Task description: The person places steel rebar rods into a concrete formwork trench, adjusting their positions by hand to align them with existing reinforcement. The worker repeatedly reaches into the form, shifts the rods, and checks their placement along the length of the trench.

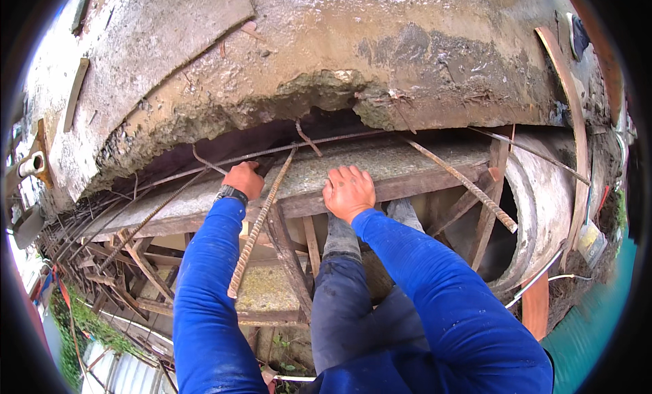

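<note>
Concrete-topped plank (407, 164) — right hand (348, 192) spread flat; left hand (243, 179) gripping its edge.

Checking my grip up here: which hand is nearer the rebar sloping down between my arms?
Left. The left hand grips the plank right beside the rebar; the right hand lies flat farther to its right.

My left hand (244, 179) and right hand (349, 192) rested on the grey wooden plank (407, 164). Between them a rusty ribbed steel bar (261, 221) slanted down, splitting the gap. Overhead, the rough broken concrete slab edge (319, 95) hung low, and thin bent wires (305, 139) crossed the dark opening beneath it. Right of my right hand, the plank lay open up to another slanting rusty rod (462, 183).
</note>
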The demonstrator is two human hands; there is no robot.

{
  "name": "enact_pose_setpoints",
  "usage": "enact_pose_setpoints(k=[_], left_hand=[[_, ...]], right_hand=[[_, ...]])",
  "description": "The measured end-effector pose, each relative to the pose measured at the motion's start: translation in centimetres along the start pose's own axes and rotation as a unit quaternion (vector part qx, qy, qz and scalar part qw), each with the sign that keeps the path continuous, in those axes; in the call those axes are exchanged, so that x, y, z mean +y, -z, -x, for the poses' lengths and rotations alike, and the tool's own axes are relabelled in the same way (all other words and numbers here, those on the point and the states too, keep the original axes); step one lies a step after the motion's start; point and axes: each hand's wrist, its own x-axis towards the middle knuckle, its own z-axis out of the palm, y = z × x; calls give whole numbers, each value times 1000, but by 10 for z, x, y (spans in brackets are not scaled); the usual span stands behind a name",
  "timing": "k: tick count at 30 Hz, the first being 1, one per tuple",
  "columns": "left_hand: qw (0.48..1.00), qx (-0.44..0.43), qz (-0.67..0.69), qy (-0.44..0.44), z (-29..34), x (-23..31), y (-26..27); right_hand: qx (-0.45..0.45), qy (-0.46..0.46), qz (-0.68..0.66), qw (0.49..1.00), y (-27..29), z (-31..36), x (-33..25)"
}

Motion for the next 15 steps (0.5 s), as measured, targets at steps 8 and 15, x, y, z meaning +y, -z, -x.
enact_pose_setpoints(k=[8,15], left_hand=[[995,-6,54,-89,62,-26,37],[987,-38,15,-157,149,7,92]], right_hand=[[-33,-16,-1,999,0,1,6],[-99,-17,-101,990,12,3,13]])
